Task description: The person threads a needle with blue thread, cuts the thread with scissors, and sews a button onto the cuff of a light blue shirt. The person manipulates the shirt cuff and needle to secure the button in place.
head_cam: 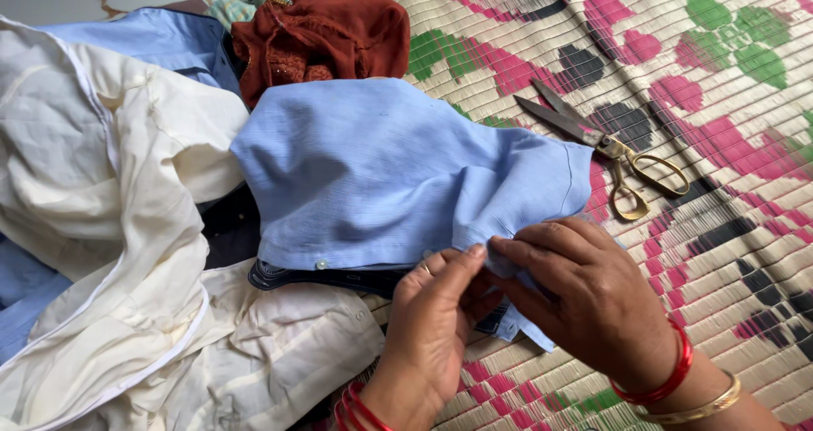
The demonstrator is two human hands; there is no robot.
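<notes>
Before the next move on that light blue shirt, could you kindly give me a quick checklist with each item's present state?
1. Both hands on the light blue shirt: left hand and right hand pinch its lower edge. Ok.
2. Scissors set apart from the fingers, on the mat. Ok.
3. Scissor blades closed: ok.
4. Shirt lying flat: not ok, it rests on the cream garment and a dark one.
5. Needle or thread in the fingers: cannot tell.
</notes>
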